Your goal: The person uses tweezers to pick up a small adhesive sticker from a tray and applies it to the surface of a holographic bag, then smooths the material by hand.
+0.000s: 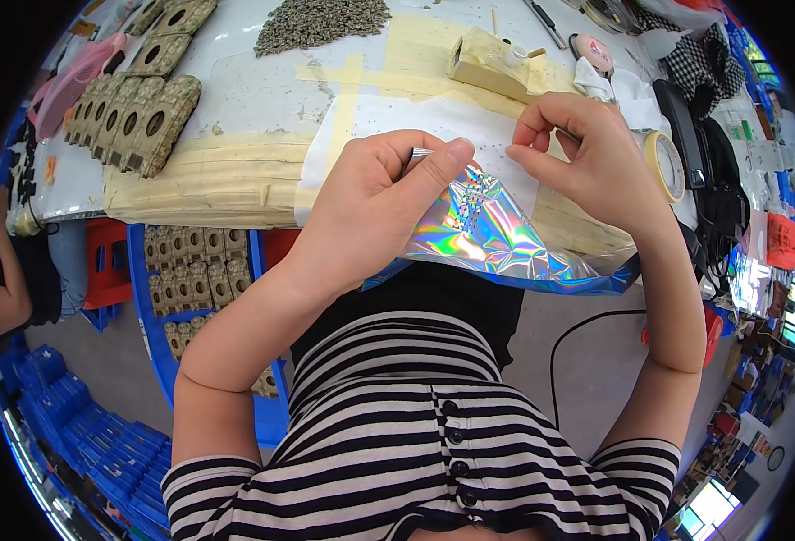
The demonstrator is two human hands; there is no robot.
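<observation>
My left hand (361,203) is closed at the front edge of the table, its thumb pressed over the bent fingers. It grips the upper end of a shiny holographic foil sheet or bag (519,243), which drapes to the right over the table's padded edge. Many tiny specks or bits (472,200) are gathered on the foil just beside the left thumb. To the right, my right hand (596,162) hovers with thumb and fingers curled together in a pinch, apart from the foil. Whatever lies between those fingers is too small to make out.
Camouflage-patterned cases with oval holes (136,122) lie at the left. A heap of small grey-brown pieces (321,24) sits at the back. A taped block (497,65) and a tape roll (664,166) are to the right. A blue crate (150,298) holds more cases below.
</observation>
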